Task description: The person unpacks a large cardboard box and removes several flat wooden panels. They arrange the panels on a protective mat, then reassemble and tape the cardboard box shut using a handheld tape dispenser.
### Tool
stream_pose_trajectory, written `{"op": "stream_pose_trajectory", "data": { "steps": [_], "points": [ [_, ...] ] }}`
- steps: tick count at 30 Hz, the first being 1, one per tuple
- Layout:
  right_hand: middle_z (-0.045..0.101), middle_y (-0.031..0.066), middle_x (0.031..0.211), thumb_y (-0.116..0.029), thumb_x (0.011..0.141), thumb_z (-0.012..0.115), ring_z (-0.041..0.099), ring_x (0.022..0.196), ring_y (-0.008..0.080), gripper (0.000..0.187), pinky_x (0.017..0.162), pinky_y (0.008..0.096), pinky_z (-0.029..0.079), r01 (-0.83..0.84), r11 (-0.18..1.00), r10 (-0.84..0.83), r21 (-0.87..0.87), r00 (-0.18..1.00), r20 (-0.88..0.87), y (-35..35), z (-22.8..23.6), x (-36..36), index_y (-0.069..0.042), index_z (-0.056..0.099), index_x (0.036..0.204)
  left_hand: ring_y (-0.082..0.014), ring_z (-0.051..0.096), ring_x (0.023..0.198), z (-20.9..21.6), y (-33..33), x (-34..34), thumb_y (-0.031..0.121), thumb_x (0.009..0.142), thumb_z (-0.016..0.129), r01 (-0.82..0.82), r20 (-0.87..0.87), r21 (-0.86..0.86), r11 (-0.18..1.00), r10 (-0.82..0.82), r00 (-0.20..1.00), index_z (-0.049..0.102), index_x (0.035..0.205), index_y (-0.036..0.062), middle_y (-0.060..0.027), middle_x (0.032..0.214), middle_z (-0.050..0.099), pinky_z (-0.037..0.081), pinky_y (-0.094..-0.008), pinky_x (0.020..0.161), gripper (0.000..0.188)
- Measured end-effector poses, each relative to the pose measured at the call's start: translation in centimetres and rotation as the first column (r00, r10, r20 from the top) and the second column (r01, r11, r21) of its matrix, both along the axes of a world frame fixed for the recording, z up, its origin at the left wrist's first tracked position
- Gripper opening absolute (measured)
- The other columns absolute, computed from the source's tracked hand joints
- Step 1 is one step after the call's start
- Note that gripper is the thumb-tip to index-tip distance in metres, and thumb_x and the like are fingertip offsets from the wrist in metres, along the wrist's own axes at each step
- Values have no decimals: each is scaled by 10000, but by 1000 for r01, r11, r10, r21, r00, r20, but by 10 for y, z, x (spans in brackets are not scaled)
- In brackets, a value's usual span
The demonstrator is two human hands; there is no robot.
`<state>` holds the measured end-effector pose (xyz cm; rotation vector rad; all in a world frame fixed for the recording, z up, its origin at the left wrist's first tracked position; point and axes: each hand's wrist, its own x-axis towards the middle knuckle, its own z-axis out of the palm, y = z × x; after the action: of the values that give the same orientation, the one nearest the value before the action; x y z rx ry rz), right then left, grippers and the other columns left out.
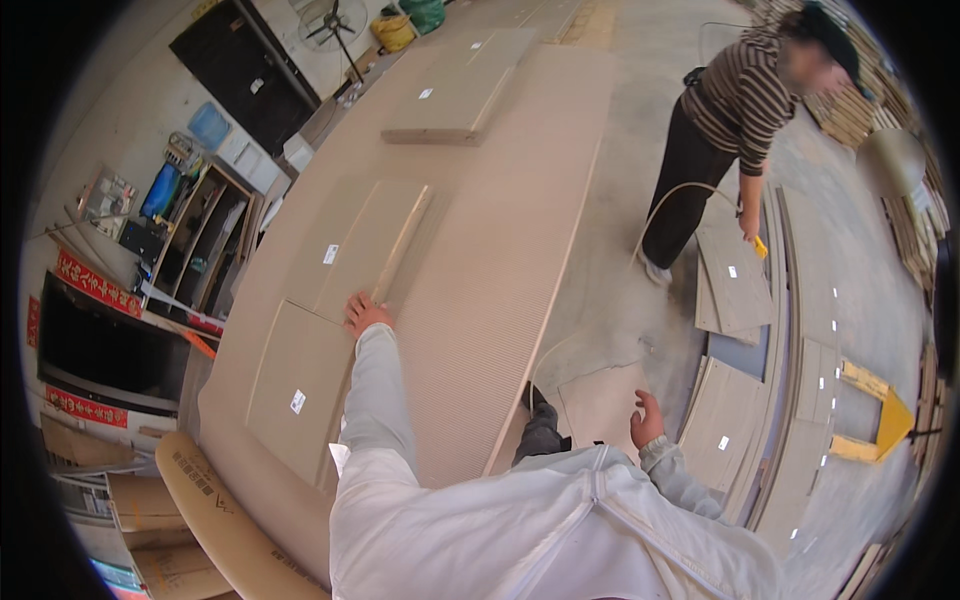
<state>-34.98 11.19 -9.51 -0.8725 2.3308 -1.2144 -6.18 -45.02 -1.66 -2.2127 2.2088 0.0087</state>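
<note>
My left hand (367, 313) rests on the edge where two stacks of flat, grey-beige boards meet, its fingers spread and holding nothing. The nearer board stack (300, 385) and the farther board stack (350, 240) each carry a white label. Both lie on a large sheet of corrugated cardboard (500, 300). A third stack of boards (450, 95) sits toward the far end of that sheet. Out to my right, my right hand (646, 418) hangs in the air with its fingers apart and nothing in it, near some labelled boards (720, 425) stacked low.
At the right, a person (735, 120) in a striped top bends over low boards (733, 275), holding a yellow tool (761, 247); a thin hose runs nearby. A yellow pallet jack (880, 425) is at far right. A cardboard roll (215, 510) lies at lower left. A fan (335, 30) stands far back.
</note>
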Motion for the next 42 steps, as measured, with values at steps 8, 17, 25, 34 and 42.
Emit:
{"op": "stream_pose_trajectory", "data": {
  "steps": [8, 17, 25, 34, 42],
  "points": [
    [602, 190, 1213, 43, 763, 560, 645, 1015, 278, 532, 838, 363, 537, 202, 970, -224, 135, 960, 169, 184, -102, 65, -13, 516, 1290, -352, 158, 1482, -83, 229, -16, 296, 855, 562, 355, -34, -58, 933, -357, 933, 374, 1463, 55, -172, 1583, 245, 135, -544, 1188, 680],
    [688, 191, 1050, -80, 755, 730, 682, 955, 271, 505, 818, 371, 562, -158, 869, -5, 469, 945, 327, 329, -259, 82, -17, 570, 1230, -370, 165, 1476, -96, 432, 148, 328, 895, 536, 85, -79, -109, 990, -94, 992, 378, 1453, 26, -190, 1573, 258, 98, -554, 1186, 654],
    [675, 266, 1013, 19, 749, 698, 705, 770, 320, 509, 659, 423, 597, -210, 789, -17, 578, 932, 363, 277, -186, 104, 7, 560, 1239, -328, 166, 1481, -98, 440, 194, 294, 898, 519, 31, -227, -139, 990, -62, 972, 371, 1454, 4, -171, 1576, 262, 47, -540, 1199, 644],
    [694, 220, 1028, -51, 902, 482, 696, 687, 325, 470, 446, 415, 386, 85, 860, -448, 503, 597, 666, 230, -145, 111, -122, 463, 1366, -327, 196, 1468, -99, 437, 191, 259, 873, 534, 33, -240, -152, 988, -70, 968, 400, 1426, -3, -164, 1555, 302, 74, -540, 1195, 626],
    [719, 107, 1077, -337, 855, 587, 706, 920, 287, 312, 718, 437, 541, -477, 200, 551, 856, 777, 305, 340, -216, 126, -161, 718, 1078, -337, 213, 1456, -95, 438, 188, 247, 864, 541, 53, -145, -171, 984, -78, 986, 418, 1408, -1, -160, 1539, 320, 135, -570, 1167, 611]
  ]
}}
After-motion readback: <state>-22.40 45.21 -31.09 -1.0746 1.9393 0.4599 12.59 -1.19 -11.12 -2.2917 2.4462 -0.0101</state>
